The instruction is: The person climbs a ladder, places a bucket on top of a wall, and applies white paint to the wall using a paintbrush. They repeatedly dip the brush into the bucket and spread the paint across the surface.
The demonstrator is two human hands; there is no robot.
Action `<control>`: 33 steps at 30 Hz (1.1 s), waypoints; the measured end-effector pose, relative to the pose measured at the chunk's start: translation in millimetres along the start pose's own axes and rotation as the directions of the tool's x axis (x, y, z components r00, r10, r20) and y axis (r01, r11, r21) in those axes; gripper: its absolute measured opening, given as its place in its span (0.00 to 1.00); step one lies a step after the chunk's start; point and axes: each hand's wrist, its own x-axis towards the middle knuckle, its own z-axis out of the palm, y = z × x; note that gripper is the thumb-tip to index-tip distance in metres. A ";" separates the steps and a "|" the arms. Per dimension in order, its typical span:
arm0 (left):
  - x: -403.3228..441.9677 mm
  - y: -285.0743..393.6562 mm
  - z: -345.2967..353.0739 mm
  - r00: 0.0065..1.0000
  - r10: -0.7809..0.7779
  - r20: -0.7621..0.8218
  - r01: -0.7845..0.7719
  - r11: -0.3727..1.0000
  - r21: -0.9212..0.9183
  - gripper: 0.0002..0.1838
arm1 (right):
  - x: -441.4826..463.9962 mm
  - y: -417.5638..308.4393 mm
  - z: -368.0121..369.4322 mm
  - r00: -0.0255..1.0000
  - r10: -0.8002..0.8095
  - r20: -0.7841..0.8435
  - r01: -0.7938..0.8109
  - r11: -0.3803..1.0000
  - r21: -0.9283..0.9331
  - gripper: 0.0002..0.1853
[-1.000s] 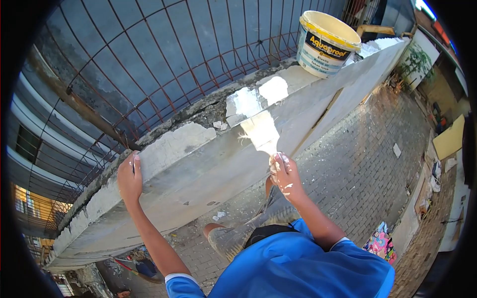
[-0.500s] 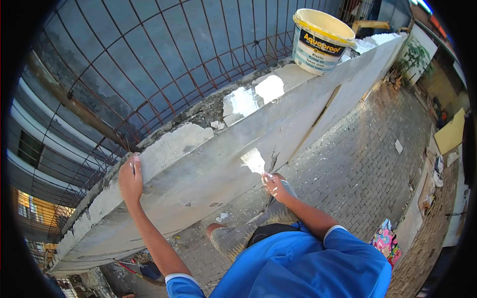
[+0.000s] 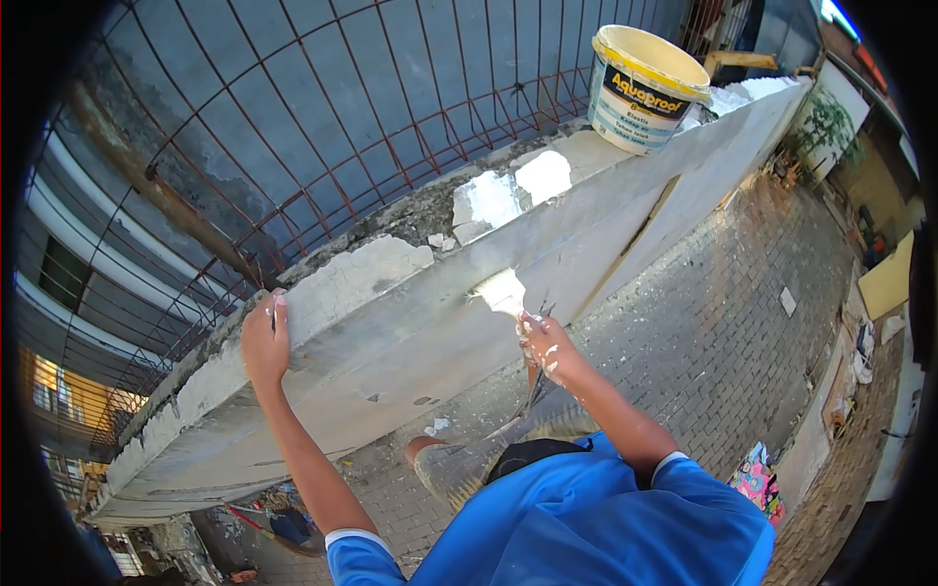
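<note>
A paintbrush (image 3: 501,293) with pale, paint-coated bristles is held by its handle in my right hand (image 3: 547,346), whose fingers are flecked with white. The brush is in front of the side face of the low wall (image 3: 401,317); whether its bristles touch the face I cannot tell. My left hand (image 3: 266,337) grips the wall's top edge at the left, with paint on its fingertips. Two wet white patches, a larger one (image 3: 489,200) and a smaller one (image 3: 543,176), lie on the wall top. A bucket (image 3: 640,105) with a yellow rim stands farther right on the wall top.
A rusty metal grille (image 3: 391,107) rises behind the wall. Loose plaster bits (image 3: 442,241) lie on the wall top. Below are paving (image 3: 703,283) and a colourful cloth (image 3: 757,481). A broom (image 3: 259,527) lies at the lower left.
The brush in my right hand has come down from the wall's top edge near the white patches to in front of the side face. My left hand stays on the edge.
</note>
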 end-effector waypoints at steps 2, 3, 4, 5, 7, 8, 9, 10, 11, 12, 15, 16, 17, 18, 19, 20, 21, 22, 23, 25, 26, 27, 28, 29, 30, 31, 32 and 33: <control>-1.8 -0.5 -0.6 1.000 -0.002 -0.010 0.002 1.000 -0.013 0.24 | -9.8 3.7 -6.2 0.998 -0.061 0.005 0.061 0.998 -0.004 0.18; -1.4 0.7 -0.5 1.000 0.001 -0.015 -0.001 1.000 -0.021 0.24 | -16.2 2.4 -8.1 0.996 -0.090 -0.008 0.090 0.996 -0.024 0.18; -1.1 2.1 -0.5 1.000 -0.003 -0.012 0.003 1.000 -0.010 0.24 | -22.3 -0.7 -10.0 0.992 -0.123 -0.021 0.122 0.992 -0.043 0.17; -1.5 3.1 -1.1 1.000 -0.006 -0.012 0.006 1.000 0.001 0.25 | -27.4 -6.7 -11.9 0.987 -0.159 -0.034 0.157 0.986 -0.062 0.17; -0.1 2.3 -0.5 1.000 -0.001 -0.019 0.001 1.000 0.015 0.25 | -37.0 -26.8 -15.4 0.839 -0.538 -0.075 0.464 0.782 -0.415 0.16; 0.4 -0.4 1.4 1.000 0.006 -0.023 -0.006 1.000 0.016 0.25 | -40.7 -37.4 -19.1 0.717 -0.696 -0.039 0.555 0.604 -0.573 0.16; -0.7 -2.2 2.5 1.000 0.011 -0.024 -0.011 1.000 0.018 0.25 | -42.5 -49.5 -30.7 0.723 -0.686 -0.081 0.466 0.570 -0.677 0.14; -1.9 -1.3 1.9 1.000 0.007 -0.024 -0.006 1.000 0.023 0.25 | -53.7 -72.2 -31.6 0.719 -0.686 -0.113 0.430 0.566 -0.704 0.13; -1.7 1.2 0.6 1.000 0.002 -0.025 -0.001 1.000 0.027 0.25 | -64.8 -96.0 -31.7 0.712 -0.687 -0.146 0.392 0.561 -0.729 0.12; -1.8 3.3 0.0 1.000 -0.003 -0.026 0.004 1.000 0.029 0.24 | -65.7 -109.7 -37.7 0.642 -0.753 -0.143 0.418 0.500 -0.758 0.11; -2.5 5.8 -0.9 0.999 0.004 -0.041 -0.003 1.000 0.011 0.24 | -66.0 -152.9 -49.8 0.320 -0.944 0.084 0.479 0.085 -0.874 0.13; -3.5 4.4 0.2 0.999 0.004 -0.043 -0.003 1.000 0.010 0.24 | -63.9 -166.0 -50.8 0.305 -0.948 0.094 0.466 0.063 -0.883 0.13; -3.2 2.1 1.1 0.999 0.005 -0.046 -0.005 1.000 0.009 0.23 | -60.9 -178.2 -51.1 0.290 -0.952 0.103 0.453 0.041 -0.891 0.14; -2.6 1.1 1.7 0.999 0.008 -0.049 -0.007 1.000 0.008 0.23 | -58.4 -185.9 -51.6 0.273 -0.955 0.112 0.439 0.020 -0.899 0.15; -3.1 0.7 2.3 0.998 0.012 -0.058 -0.010 1.000 0.021 0.23 | -54.5 -188.1 -53.5 0.321 -0.941 0.103 0.385 0.030 -0.922 0.15; -4.2 0.5 2.7 0.998 0.016 -0.067 -0.013 0.999 0.034 0.23 | -48.2 -187.2 -56.4 0.367 -0.926 0.092 0.330 0.037 -0.943 0.15; -4.4 0.6 3.0 0.997 0.021 -0.078 -0.017 0.999 0.046 0.23 | -41.5 -184.5 -59.0 0.409 -0.909 0.077 0.273 0.042 -0.961 0.15; -4.4 2.0 2.8 0.997 0.008 -0.071 -0.006 0.999 0.036 0.23 | -34.9 -177.1 -61.2 0.345 -0.935 0.078 0.306 0.034 -0.951 0.16; -4.9 4.1 1.6 0.998 -0.005 -0.063 0.006 1.000 0.027 0.23 | -28.7 -164.2 -62.6 0.280 -0.957 0.077 0.338 0.024 -0.941 0.16; -4.5 5.7 -1.0 0.998 -0.011 -0.056 0.012 1.000 0.024 0.23 | -28.4 -136.9 -56.9 0.265 -0.961 -0.073 0.384 0.175 -0.906 0.17; -4.8 5.8 -1.5 0.998 -0.007 -0.059 0.008 1.000 0.027 0.23 | -32.0 -121.5 -50.2 0.317 -0.924 -0.212 0.391 0.331 -0.859 0.17; -4.1 7.0 -0.9 0.998 -0.005 -0.062 0.007 1.000 0.028 0.23 | -32.6 -108.5 -45.4 0.373 -0.892 -0.256 0.359 0.394 -0.846 0.16; -3.0 7.7 -0.4 0.998 -0.011 -0.066 0.013 1.000 0.021 0.23 | -30.4 -99.4 -41.7 0.430 -0.852 -0.301 0.318 0.454 -0.832 0.16; -3.5 6.7 -0.7 0.998 -0.016 -0.061 0.017 1.000 0.016 0.23 | -24.1 -92.1 -35.3 0.405 -0.881 -0.246 0.389 0.409 -0.826 0.16; -4.7 5.5 -0.4 0.998 -0.018 -0.052 0.019 1.000 0.013 0.23 | -18.6 -83.0 -27.0 0.378 -0.905 -0.195 0.455 0.365 -0.812 0.16; -4.4 4.9 0.0 0.999 -0.019 -0.046 0.020 1.000 0.012 0.24 | -17.7 -77.6 -23.2 0.345 -0.927 -0.148 0.521 0.320 -0.792 0.16; -3.6 4.3 0.1 0.999 -0.020 -0.042 0.021 1.000 0.010 0.24 | -23.1 -74.3 -24.5 0.398 -0.902 -0.170 0.514 0.373 -0.773 0.16; -3.3 4.3 0.4 0.999 -0.024 -0.041 0.024 1.000 0.008 0.24 | -32.0 -73.5 -23.9 0.448 -0.874 -0.187 0.507 0.421 -0.753 0.15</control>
